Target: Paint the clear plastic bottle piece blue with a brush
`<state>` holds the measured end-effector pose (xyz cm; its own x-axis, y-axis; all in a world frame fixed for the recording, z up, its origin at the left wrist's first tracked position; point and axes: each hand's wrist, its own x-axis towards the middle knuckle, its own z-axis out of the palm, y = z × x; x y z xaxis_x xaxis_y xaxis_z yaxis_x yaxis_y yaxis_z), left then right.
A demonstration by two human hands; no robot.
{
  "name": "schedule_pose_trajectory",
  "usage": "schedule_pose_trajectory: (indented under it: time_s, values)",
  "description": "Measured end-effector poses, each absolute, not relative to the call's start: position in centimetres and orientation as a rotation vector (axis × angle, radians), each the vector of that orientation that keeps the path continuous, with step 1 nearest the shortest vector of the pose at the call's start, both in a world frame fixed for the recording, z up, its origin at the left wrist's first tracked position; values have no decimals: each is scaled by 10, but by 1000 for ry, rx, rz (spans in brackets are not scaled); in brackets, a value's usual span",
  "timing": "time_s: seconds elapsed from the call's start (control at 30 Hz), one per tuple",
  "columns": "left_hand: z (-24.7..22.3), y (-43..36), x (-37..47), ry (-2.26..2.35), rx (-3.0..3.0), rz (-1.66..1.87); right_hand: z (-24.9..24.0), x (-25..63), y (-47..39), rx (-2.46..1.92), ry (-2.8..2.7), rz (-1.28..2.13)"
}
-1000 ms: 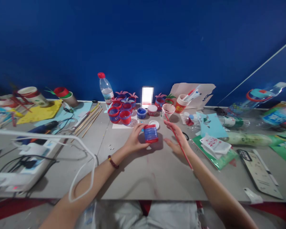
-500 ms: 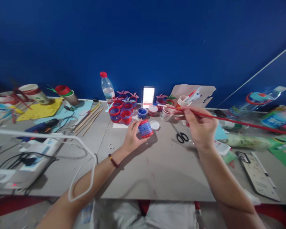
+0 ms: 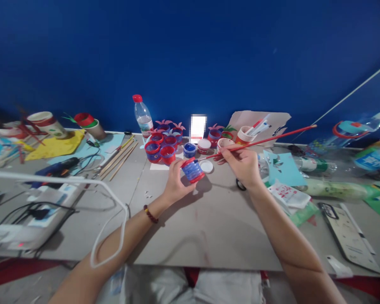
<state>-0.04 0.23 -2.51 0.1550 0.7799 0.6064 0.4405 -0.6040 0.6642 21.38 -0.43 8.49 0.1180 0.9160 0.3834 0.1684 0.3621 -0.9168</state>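
Observation:
My left hand (image 3: 176, 185) is closed around a small cup painted blue with red ends (image 3: 193, 170), held tilted above the grey table. Between the fingers of my right hand (image 3: 240, 162) is a long red paintbrush (image 3: 266, 140), its tip at the upper edge of the painted cup; whether it touches, I cannot tell. Behind the cup stand an open jar of blue paint (image 3: 189, 150) and a white-lidded jar (image 3: 204, 146). A white lid (image 3: 207, 166) lies just right of the cup. A paper cup (image 3: 225, 145) is partly behind my right hand.
Several red and blue painted cups (image 3: 167, 155) and a water bottle (image 3: 142, 116) stand at the back. On the left lie wooden sticks (image 3: 118, 160), a glue gun (image 3: 55, 171) and a power strip (image 3: 50, 211) with cables. A phone (image 3: 346, 236) and plastic bottles (image 3: 316, 164) are at right.
My right hand has moved left and down, bringing the paintbrush tip to the painted cup; the scissors are now mostly covered by that hand. My left hand has tilted the cup slightly.

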Motion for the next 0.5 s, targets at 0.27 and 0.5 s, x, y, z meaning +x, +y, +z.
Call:
schedule_pose_trajectory:
  time_s: [0.27, 0.5]
  values:
    - [-27, -1, 1, 1069, 1994, 1367, 73, 206, -3, -1095, -1411, 808]
    - [-29, -1, -1, 1063, 1961, 1378, 74, 203, -4, -1142, -1489, 725]
